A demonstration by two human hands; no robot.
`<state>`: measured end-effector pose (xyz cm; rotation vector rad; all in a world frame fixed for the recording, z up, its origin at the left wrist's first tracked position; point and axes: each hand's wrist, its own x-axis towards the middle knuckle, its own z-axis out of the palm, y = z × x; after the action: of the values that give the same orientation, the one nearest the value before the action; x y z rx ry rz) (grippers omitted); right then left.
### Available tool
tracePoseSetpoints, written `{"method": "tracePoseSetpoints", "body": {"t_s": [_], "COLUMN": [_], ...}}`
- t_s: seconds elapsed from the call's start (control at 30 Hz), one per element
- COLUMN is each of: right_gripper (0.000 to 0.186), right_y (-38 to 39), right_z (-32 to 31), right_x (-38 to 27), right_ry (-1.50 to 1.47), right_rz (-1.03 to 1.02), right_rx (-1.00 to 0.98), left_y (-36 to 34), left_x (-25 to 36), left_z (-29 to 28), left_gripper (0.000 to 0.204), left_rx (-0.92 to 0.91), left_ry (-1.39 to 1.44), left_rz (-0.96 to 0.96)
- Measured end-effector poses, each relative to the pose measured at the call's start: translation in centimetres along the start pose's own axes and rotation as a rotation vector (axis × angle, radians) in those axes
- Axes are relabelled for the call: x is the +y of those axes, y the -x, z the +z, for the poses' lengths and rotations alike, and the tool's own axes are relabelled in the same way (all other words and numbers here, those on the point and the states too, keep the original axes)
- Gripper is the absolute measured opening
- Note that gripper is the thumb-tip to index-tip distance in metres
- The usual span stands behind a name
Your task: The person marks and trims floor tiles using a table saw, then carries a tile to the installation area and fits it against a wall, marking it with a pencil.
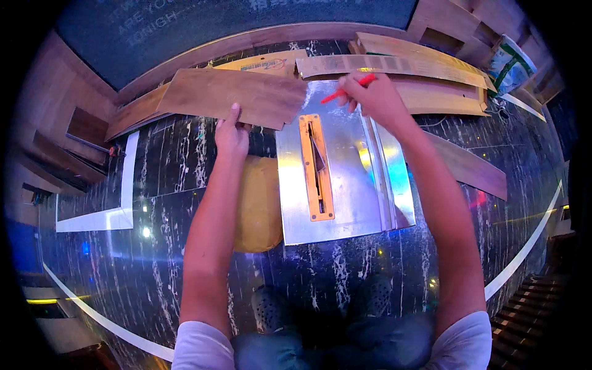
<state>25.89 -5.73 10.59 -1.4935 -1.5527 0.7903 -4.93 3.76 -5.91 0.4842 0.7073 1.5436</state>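
My left hand [232, 137] grips the near edge of a brown wood-grain floorboard [216, 92], its thumb on top. The board is held at a slant, and its right end overlaps the far left corner of a shiny metal saw table [345, 185]. A red marker [333, 95] is pinched in my right hand [377, 98], tip pointing left toward the board's right end but apart from it. Set into the table is a yellow-orange insert [305, 179] with a dark slot, and a saw blade [318, 157] shows in it. Along the table's right side runs a metal rail [377, 166].
Beyond the saw lie flat cardboard boxes [394, 65] and other boards. Another floorboard [468, 169] rests at the right. A yellow rounded object [258, 209] sits against the saw's left side. White stripes [131, 179] mark the dark marble-patterned floor. A white-and-green bag [513, 65] stands far right.
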Motion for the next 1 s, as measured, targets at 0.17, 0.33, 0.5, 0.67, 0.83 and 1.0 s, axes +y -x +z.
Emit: {"method": "tracePoseSetpoints", "body": {"t_s": [0.17, 0.33, 0.5, 0.67, 0.83, 1.0], "right_gripper": [0.025, 0.023, 0.027, 0.023, 0.025, 0.020], "right_y": [2.6, 7.4, 7.1, 7.4, 7.5, 6.9], "right_z": [-1.8, -0.6, 0.1, -3.1, 0.1, 1.3], "right_x": [2.0, 3.2, 8.2, 5.5, 5.2, 7.7], "right_ry": [-0.171, -0.164, 0.046, -0.121, -0.280, -0.083], "right_rz": [0.127, 0.208, -0.290, -0.179, 0.103, -0.189], "right_rx": [-0.079, -0.343, 0.194, 0.156, -0.232, 0.159], "left_y": [1.7, 2.4, 2.1, 3.2, 3.9, 4.2], "left_x": [0.0, -0.4, -1.6, -0.8, -1.1, -1.5], "left_z": [-0.2, -0.4, -0.6, -0.6, -0.7, -0.6], "left_gripper": [0.038, 0.048, 0.048, 0.045, 0.044, 0.043], "left_rx": [0.005, 0.024, 0.001, 0.055, 0.096, 0.041], "left_ry": [0.032, 0.047, 0.079, 0.085, 0.074, 0.096], "left_rz": [-0.022, 0.005, -0.014, 0.018, 0.018, 0.031]}}
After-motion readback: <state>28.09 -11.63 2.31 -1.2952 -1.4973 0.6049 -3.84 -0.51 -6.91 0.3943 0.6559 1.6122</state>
